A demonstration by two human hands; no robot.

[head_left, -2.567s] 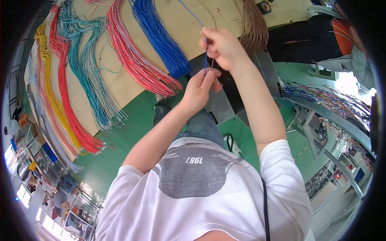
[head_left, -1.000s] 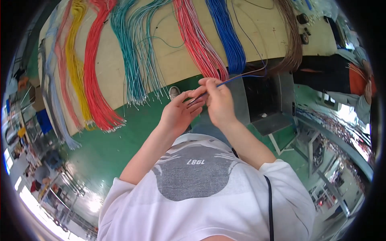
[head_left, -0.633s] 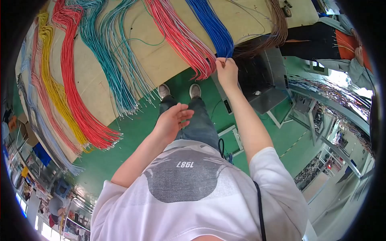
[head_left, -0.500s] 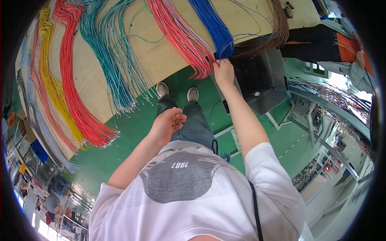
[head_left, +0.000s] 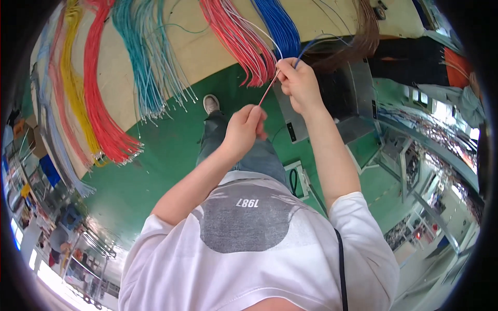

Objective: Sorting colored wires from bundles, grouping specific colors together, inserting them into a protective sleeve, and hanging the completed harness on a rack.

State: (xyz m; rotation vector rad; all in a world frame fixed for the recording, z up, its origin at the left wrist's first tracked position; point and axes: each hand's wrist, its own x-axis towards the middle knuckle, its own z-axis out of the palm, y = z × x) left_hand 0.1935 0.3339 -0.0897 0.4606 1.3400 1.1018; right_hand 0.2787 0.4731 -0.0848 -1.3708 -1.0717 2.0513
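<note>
The left hand (head_left: 246, 128) pinched the pink wire (head_left: 268, 88); at two o'clock the right hand's (head_left: 301, 85) fingers gripped it too, apparently for tautness, alongside a blue wire (head_left: 306, 47). The pink bundle's (head_left: 239, 42) tips overhung the table (head_left: 207, 59) at ten o'clock, likely for reach.

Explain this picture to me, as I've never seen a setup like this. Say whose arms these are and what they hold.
No machine is at work here: these are a person's own bare hands. The view comes from a wide fisheye camera worn on the head, looking down, so straight edges bend near the rim. On the pale table lie long wire bundles, among them, left to right, a yellow bundle, red bundle, teal bundle, red-and-pink bundle, blue bundle and brown bundle. The left hand pinches a thin reddish wire that runs up to the right hand, where a blue wire also emerges.
</note>
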